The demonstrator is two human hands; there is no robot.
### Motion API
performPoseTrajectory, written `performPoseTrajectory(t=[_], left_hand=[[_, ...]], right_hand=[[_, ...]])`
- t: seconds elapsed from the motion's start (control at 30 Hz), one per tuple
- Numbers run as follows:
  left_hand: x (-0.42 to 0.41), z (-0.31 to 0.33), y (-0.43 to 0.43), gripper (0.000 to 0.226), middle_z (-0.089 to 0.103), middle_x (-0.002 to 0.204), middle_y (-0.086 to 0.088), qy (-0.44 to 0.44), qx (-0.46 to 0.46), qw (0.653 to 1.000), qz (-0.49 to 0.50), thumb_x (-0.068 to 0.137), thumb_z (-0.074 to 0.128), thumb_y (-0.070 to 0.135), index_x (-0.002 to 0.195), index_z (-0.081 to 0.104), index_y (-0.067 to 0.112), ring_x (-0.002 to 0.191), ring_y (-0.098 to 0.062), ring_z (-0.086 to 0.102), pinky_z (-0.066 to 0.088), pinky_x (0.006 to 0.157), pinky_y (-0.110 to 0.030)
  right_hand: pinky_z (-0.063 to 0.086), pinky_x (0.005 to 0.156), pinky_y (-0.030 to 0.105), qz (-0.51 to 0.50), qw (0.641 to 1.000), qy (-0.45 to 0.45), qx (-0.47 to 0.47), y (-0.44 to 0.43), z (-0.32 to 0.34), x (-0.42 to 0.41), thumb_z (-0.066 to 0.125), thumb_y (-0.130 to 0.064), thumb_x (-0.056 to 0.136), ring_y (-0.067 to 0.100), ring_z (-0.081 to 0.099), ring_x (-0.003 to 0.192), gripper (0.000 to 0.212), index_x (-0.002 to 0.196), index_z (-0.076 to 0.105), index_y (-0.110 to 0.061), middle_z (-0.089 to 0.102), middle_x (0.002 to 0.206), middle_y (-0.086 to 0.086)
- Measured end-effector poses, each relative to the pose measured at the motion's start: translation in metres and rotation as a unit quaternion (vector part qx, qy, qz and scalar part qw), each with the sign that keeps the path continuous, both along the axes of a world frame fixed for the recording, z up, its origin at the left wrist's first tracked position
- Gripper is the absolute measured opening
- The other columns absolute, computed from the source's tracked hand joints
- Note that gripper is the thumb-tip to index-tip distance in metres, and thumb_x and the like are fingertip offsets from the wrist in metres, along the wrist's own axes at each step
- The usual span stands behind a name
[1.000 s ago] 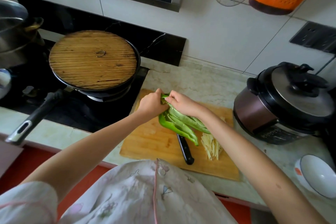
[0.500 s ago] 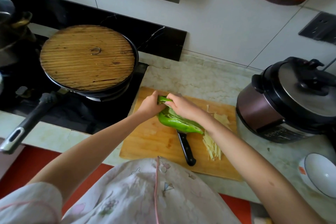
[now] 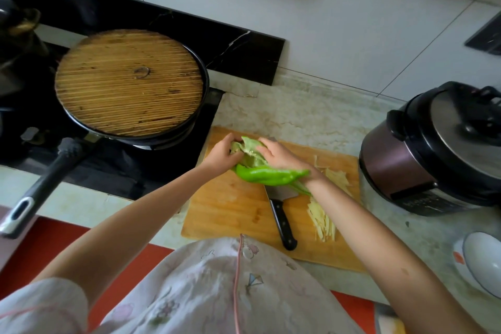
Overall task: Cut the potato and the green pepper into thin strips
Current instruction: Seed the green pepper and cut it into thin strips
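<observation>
Above cutting board, L hand & R hand both curl round the green pepper, spreading its split end; likely light, thin-walled, slick-skinned, so grip pale inner edges; potato strips lie beside knife.

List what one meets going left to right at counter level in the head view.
Frying pan → left hand → knife → potato strips → pressure cooker. The green pepper and right hand overlap the knife's place, so both are left out.
</observation>
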State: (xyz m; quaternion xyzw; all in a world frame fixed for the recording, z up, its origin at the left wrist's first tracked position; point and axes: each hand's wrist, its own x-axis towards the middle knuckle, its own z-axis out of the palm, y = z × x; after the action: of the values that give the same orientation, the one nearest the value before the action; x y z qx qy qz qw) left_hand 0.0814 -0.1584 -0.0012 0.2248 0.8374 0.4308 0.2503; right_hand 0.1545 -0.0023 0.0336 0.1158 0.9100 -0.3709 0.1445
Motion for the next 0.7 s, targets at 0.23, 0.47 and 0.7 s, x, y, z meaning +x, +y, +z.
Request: performPoseTrajectory(t=[0.23,0.47,0.7], left_hand=[[-0.005,-0.007,0.001,0.053,0.063,0.107,-0.014,0.024,-0.063,0.998,0.0,0.08,0.076,0.02,0.122,0.048,0.005,0.101,-0.031,0.059,0.044,0.072,-0.032],[-0.008,-0.007,0.003,0.047,0.064,0.099,-0.005,0.026,-0.092,0.995,0.043,0.074,0.08,0.02,0.114,0.059,0.008,0.094,-0.025,0.061,0.039,0.067,-0.026],[-0.004,-0.009,0.0,0.036,0.068,0.1,-0.011,0.101,-0.064,0.992,0.05,0.078,0.075,0.015,0.111,0.065,0.004,0.092,-0.027,0.063,0.039,0.067,-0.026]], right_hand=[[0.04,0.097,0.035,-0.002,0.996,-0.088,-0.034,-0.002,-0.002,-0.001,0.044,-0.042,0.099,0.02,0.049,0.116,0.052,0.14,0.035,-0.012,0.049,0.129,0.006],[0.046,0.071,0.031,0.007,0.986,-0.164,0.019,-0.01,-0.014,-0.005,0.081,-0.041,0.071,0.021,0.061,0.09,0.057,0.109,0.055,-0.007,0.062,0.101,0.005],[0.024,0.046,0.026,-0.052,0.973,-0.224,0.035,-0.013,-0.013,0.0,0.068,-0.027,0.084,0.013,0.036,0.049,0.032,0.075,0.04,-0.015,0.037,0.06,-0.001]])
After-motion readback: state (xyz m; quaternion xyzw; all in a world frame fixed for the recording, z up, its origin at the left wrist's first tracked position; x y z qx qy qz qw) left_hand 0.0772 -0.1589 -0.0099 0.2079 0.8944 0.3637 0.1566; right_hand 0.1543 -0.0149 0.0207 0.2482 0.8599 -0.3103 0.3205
